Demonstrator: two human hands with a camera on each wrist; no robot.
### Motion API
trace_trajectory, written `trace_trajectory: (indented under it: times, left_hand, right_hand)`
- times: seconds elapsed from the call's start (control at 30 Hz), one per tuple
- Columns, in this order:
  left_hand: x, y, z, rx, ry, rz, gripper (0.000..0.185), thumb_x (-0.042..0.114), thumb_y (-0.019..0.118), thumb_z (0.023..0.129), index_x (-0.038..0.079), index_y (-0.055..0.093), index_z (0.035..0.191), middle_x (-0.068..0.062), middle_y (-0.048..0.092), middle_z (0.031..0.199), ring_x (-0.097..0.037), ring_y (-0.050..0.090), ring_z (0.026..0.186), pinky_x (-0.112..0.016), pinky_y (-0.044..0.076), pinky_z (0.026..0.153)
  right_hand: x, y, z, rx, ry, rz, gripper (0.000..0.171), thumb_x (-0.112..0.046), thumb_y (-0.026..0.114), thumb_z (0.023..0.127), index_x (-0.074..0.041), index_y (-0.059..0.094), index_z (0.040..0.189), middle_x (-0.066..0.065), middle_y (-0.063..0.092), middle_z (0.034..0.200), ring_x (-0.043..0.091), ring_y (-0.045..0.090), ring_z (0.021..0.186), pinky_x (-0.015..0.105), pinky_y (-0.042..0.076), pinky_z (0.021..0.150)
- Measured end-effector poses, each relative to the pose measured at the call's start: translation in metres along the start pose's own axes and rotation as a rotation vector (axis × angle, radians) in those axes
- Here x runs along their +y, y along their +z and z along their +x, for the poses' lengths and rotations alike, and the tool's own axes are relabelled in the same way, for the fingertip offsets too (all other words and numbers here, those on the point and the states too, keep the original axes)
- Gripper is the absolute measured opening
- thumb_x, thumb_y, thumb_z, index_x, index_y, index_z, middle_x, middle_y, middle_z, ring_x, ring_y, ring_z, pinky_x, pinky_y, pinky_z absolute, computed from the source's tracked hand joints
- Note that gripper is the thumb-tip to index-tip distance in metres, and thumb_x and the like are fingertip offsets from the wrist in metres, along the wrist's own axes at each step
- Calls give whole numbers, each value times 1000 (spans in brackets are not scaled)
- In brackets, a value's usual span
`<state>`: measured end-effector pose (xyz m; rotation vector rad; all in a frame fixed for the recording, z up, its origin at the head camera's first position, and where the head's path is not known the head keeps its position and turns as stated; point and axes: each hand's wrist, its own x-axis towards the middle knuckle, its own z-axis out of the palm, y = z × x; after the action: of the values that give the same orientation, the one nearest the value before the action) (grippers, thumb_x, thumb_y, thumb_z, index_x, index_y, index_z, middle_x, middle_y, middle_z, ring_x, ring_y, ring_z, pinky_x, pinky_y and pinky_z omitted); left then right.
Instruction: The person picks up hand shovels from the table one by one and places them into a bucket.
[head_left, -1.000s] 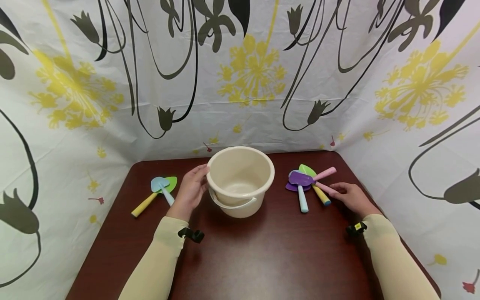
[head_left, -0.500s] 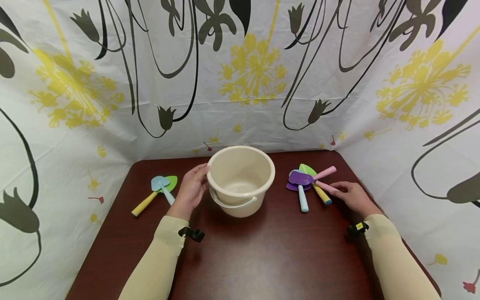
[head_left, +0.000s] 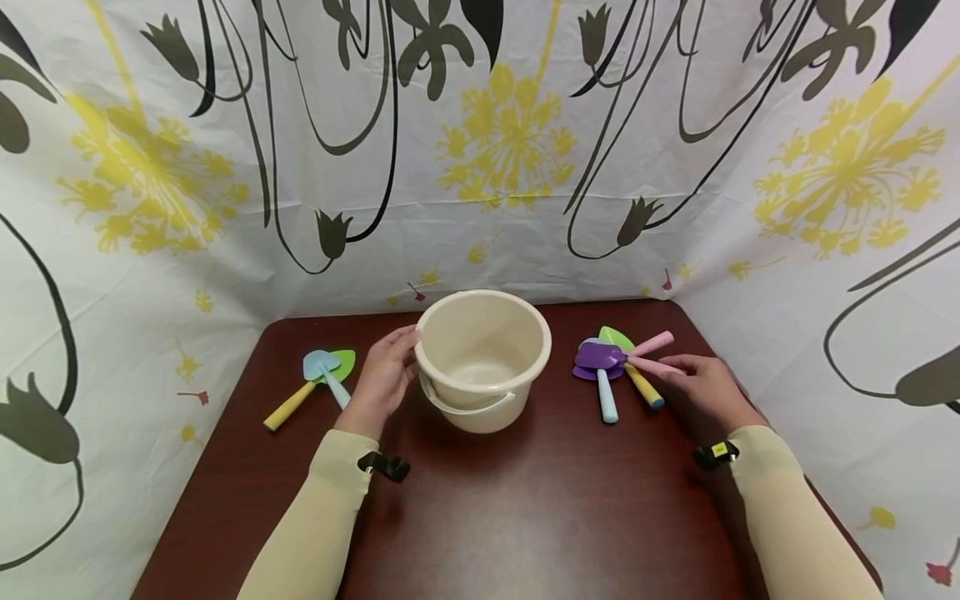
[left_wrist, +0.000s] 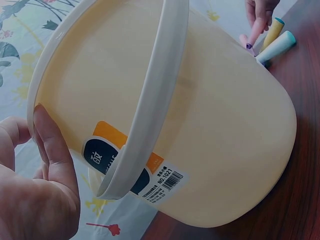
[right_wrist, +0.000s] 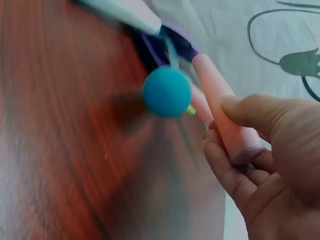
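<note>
A cream plastic bucket [head_left: 480, 388] stands upright at the table's far middle, its carrying handle hanging down in front. My left hand [head_left: 382, 379] pinches its left rim; in the left wrist view a fingertip lies inside the rim [left_wrist: 36, 95], above a label [left_wrist: 120, 160]. My right hand [head_left: 708, 385] grips the pink handle of a toy shovel [head_left: 600, 356] with a purple blade, atop a small pile. In the right wrist view the thumb presses the pink handle [right_wrist: 225, 110]. Under it lie a yellow-handled green shovel [head_left: 643, 388], a light-blue-handled shovel [head_left: 607, 400] and another pink handle [head_left: 651, 342].
Left of the bucket, a light blue shovel [head_left: 321, 365] lies across a green shovel with a yellow handle [head_left: 288, 407]. The dark red table [head_left: 525, 517] is enclosed by a flower-patterned curtain [head_left: 510, 242] at the back and sides.
My right hand has risen slightly, lifting the end of the pink handle it holds. The left hand and bucket have stayed in place.
</note>
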<state>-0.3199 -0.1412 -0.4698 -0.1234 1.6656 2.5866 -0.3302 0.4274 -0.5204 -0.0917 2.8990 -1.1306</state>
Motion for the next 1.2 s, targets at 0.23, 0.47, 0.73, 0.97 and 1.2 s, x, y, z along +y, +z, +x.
trace_trajectory:
  times: [0.23, 0.47, 0.73, 0.97, 1.2]
  left_hand:
    - [-1, 1, 0, 2, 4, 6, 36, 22, 70, 112, 1, 68, 141, -12, 68, 130, -21, 65, 108, -24, 61, 83]
    - [-2, 0, 2, -5, 4, -5, 38, 22, 70, 111, 0, 66, 142, -11, 69, 127, -19, 65, 104, -23, 60, 82]
    - [-2, 0, 1, -2, 5, -10, 37, 21, 71, 111, 0, 68, 140, -12, 69, 127, -19, 66, 103, -23, 60, 80]
    - [-2, 0, 2, 0, 8, -13, 39, 22, 71, 111, -1, 66, 143, -12, 69, 126, -19, 66, 102, -22, 60, 79]
    - [-3, 0, 3, -1, 14, -14, 41, 21, 70, 112, -3, 64, 145, -12, 69, 127, -19, 66, 104, -22, 60, 80]
  right_hand:
    - [-13, -2, -1, 34, -2, 27, 58, -47, 59, 115, -4, 65, 152, 24, 65, 150, 45, 56, 137, 55, 53, 105]
    - [-25, -1, 0, 69, 4, 56, 60, -53, 62, 112, -6, 70, 147, 22, 68, 147, 42, 58, 136, 43, 53, 100]
    - [-37, 0, -3, 76, 30, 86, 65, -61, 65, 107, -10, 72, 147, 20, 68, 147, 39, 57, 137, 37, 52, 98]
    - [-43, -4, -1, 140, -2, 102, 67, -56, 65, 109, -4, 67, 151, 26, 61, 154, 42, 52, 139, 28, 50, 94]
    - [-58, -10, -2, 185, -33, 186, 56, -60, 68, 106, -21, 76, 144, 10, 75, 139, 16, 54, 125, 22, 48, 82]
